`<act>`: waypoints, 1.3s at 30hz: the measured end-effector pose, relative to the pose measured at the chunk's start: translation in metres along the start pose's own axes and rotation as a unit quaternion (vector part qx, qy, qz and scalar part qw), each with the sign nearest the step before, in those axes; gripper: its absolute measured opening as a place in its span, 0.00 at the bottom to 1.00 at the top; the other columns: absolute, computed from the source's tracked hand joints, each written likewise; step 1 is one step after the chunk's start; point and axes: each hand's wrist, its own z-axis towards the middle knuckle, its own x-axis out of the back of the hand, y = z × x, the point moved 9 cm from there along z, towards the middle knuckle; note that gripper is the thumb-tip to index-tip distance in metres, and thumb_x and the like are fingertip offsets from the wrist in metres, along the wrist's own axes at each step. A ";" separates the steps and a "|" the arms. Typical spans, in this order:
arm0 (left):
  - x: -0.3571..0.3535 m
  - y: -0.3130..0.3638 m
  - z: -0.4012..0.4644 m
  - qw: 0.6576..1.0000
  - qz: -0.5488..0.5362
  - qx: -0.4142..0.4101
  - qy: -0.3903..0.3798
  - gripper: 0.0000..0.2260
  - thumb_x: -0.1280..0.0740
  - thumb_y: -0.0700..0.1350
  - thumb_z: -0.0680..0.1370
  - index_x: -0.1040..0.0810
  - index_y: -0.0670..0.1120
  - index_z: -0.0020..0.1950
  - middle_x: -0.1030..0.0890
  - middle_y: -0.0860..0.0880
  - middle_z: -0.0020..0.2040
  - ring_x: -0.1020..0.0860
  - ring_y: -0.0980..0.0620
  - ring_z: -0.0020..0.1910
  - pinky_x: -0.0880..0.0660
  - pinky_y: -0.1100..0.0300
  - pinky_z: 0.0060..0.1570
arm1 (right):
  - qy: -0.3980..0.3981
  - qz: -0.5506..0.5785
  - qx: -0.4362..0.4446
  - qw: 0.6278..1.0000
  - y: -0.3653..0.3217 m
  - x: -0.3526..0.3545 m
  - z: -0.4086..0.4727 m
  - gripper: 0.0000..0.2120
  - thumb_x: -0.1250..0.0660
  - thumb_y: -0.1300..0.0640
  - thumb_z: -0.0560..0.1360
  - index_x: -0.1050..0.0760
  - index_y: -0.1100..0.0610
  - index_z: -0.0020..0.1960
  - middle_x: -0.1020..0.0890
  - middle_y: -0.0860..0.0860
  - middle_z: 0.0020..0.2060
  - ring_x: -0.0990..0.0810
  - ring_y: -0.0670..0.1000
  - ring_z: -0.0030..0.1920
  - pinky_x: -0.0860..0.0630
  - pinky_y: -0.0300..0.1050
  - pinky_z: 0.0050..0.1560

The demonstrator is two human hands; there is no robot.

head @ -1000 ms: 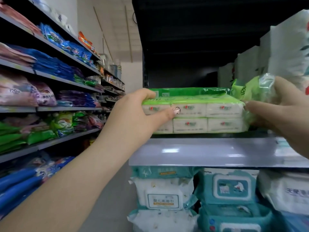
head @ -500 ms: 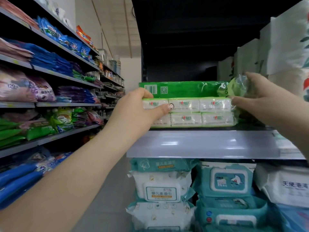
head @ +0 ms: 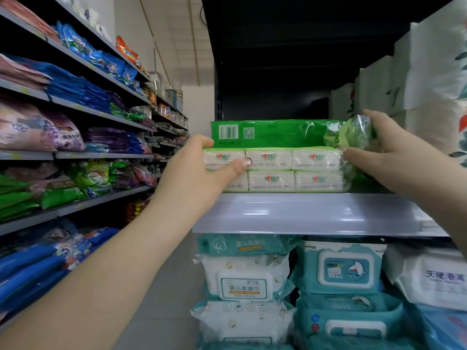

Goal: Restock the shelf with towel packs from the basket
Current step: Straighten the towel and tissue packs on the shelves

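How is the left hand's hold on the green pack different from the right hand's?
The left hand grips the green towel pack at its left end, thumb across the front; the right hand grips the right end, where the wrapper bunches. The left arm reaches from lower left, the right from the right edge. Both grip the same pack.

Centre of frame: green towel pack [head: 274, 157] on grey shelf [head: 316, 213], gripped at its ends by left hand [head: 199, 173] and right hand [head: 386, 157]; wipes packs [head: 243, 281] below

grey shelf [head: 303, 213], green towel pack [head: 273, 157] on it
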 end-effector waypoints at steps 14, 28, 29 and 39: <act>0.020 0.025 -0.044 0.962 0.203 -0.181 0.012 0.27 0.51 0.61 0.76 0.51 0.60 0.75 0.50 0.52 0.77 0.54 0.53 0.76 0.58 0.58 0.70 | 0.199 -0.147 0.244 0.938 -0.098 -0.023 -0.057 0.31 0.48 0.39 0.74 0.34 0.55 0.71 0.37 0.61 0.72 0.45 0.59 0.73 0.54 0.64 0.70; 0.109 -0.087 -0.141 0.875 0.478 -0.080 0.024 0.30 0.48 0.60 0.74 0.44 0.51 0.74 0.39 0.38 0.74 0.43 0.35 0.71 0.48 0.39 0.66 | 0.048 -0.069 0.369 0.925 -0.174 -0.159 -0.148 0.31 0.43 0.42 0.70 0.32 0.58 0.68 0.30 0.60 0.68 0.40 0.59 0.70 0.52 0.66 0.68; 0.117 -0.100 -0.153 0.870 0.489 -0.063 0.019 0.30 0.48 0.60 0.74 0.44 0.51 0.74 0.38 0.37 0.73 0.42 0.34 0.71 0.47 0.38 0.66 | 0.034 -0.067 0.375 0.924 -0.177 -0.170 -0.157 0.31 0.43 0.42 0.70 0.32 0.58 0.68 0.30 0.60 0.68 0.40 0.59 0.70 0.51 0.66 0.68; 0.174 -0.210 -0.302 0.810 0.578 0.082 -0.044 0.32 0.47 0.61 0.70 0.39 0.48 0.71 0.31 0.37 0.69 0.41 0.36 0.67 0.40 0.39 0.66 | -0.166 -0.054 0.393 0.903 -0.219 -0.297 -0.278 0.35 0.46 0.37 0.68 0.32 0.58 0.67 0.26 0.59 0.64 0.31 0.60 0.67 0.44 0.63 0.64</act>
